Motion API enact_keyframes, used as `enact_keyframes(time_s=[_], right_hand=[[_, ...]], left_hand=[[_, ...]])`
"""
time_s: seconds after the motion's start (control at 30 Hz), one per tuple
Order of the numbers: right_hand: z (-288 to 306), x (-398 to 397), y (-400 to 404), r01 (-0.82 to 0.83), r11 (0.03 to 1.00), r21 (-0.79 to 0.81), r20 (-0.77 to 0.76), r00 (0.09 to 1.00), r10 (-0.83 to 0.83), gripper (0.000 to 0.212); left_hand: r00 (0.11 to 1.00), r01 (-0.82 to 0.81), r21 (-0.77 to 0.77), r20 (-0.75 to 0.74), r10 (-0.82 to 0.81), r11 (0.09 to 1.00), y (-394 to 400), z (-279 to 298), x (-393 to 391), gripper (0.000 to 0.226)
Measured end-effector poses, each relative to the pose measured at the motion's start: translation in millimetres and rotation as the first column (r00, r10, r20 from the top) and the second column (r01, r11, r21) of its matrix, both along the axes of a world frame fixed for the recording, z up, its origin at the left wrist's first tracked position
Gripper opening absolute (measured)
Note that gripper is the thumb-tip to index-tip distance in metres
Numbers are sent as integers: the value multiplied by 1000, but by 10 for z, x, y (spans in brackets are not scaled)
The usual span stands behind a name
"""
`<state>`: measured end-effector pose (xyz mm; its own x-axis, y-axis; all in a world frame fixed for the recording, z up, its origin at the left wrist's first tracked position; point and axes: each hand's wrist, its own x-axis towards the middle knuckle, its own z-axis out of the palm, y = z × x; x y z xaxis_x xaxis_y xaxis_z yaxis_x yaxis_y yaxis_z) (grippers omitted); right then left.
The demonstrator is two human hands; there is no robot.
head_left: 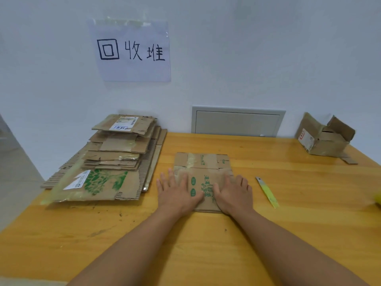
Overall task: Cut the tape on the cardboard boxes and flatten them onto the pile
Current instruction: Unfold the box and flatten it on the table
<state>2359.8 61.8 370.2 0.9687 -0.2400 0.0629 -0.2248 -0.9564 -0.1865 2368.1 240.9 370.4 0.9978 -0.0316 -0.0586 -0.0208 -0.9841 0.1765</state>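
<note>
We had the broad yellow wooden table (268,234) under our forearms, and everything else sat on it around our hands. To the left of our left hand, close by, lay the tall uneven pile of flattened brown cardboard (111,159), its upper sheets smaller than the lower ones and stepped back toward the wall; we judged that a sheet dropped carelessly on top could slide off that slope or push the upper pieces askew. Far off beyond our right hand, near the wall, stood the open brown cardboard box with raised flaps (323,137), not yet flattened, so we reckoned work remained. Directly under both palms lay the flattened brown cardboard box with green printing (203,172), with a strip of tape showing on its far flaps. Our left hand (179,193) was spread flat, fingers apart, pressing the sheet's left edge, gripping nothing; our right hand (234,195) was likewise splayed and flat on the right edge, holding nothing. Corrugated board tends to spring back, so if we had lifted off too soon the creases might have reopened and the sheet sat proud on the pile. Just beside our right hand, apart from it, lay the slim yellow-handled utility knife (267,191); we could not tell whether its blade was out, and a sideways sweep of that hand could have caught it.
</note>
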Motion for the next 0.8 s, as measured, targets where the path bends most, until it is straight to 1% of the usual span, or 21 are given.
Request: enact_keyframes(time_s=[0.03, 0.1, 0.2, 0.3, 0.37, 0.43, 0.5, 0.6, 0.63, 0.7, 0.73, 0.8], right_hand=[[17, -14, 15, 12, 1000, -10, -6, 1000, -12, 70], [36, -30, 33, 0, 1000, -8, -3, 1000, 0, 66], [31, -49, 33, -13, 999, 30, 51, 999, 12, 61], [-7, -52, 1, 1, 998, 55, 120, 993, -8, 59], [-11, -52, -19, -17, 996, 89, 177, 984, 1, 59], [2, -60, -31, -65, 982, 175, 231, 973, 23, 58], [39, -50, -36, -101, 950, 296, 292, 956, 11, 56], [134, 25, -46, -129, 885, 448, 359, 932, -46, 49], [165, 57, -43, -139, 847, 514, 362, 930, -68, 48], [243, 102, -17, -172, 741, 649, 372, 922, -111, 49], [303, 120, 15, -199, 694, 692, 394, 909, -133, 50], [423, 179, 104, -247, 658, 711, 453, 877, -160, 50]], left_hand=[[999, -38, -11, -33, 38, 999, -7, 24, -12, 106], [996, -80, -106, -55, 74, 991, -24, 78, -31, 107], [995, -90, -242, 11, 95, 966, -23, 174, -24, 89], [994, -95, -394, 12, 109, 914, 2, 262, 17, 73], [995, -54, -458, 45, 84, 887, 18, 302, 30, 72], [994, -18, -489, 89, 70, 872, 18, 308, 36, 78], [987, 39, -508, 152, 46, 860, 28, 307, 39, 77], [962, 139, -532, 272, 13, 835, 97, 346, 86, 64], [952, 161, -547, 306, 18, 822, 135, 364, 108, 62], [922, 194, -592, 381, 60, 782, 208, 435, 144, 64], [902, 214, -611, 423, 86, 762, 240, 489, 154, 65], [863, 261, -629, 492, 116, 732, 307, 618, 168, 63]])
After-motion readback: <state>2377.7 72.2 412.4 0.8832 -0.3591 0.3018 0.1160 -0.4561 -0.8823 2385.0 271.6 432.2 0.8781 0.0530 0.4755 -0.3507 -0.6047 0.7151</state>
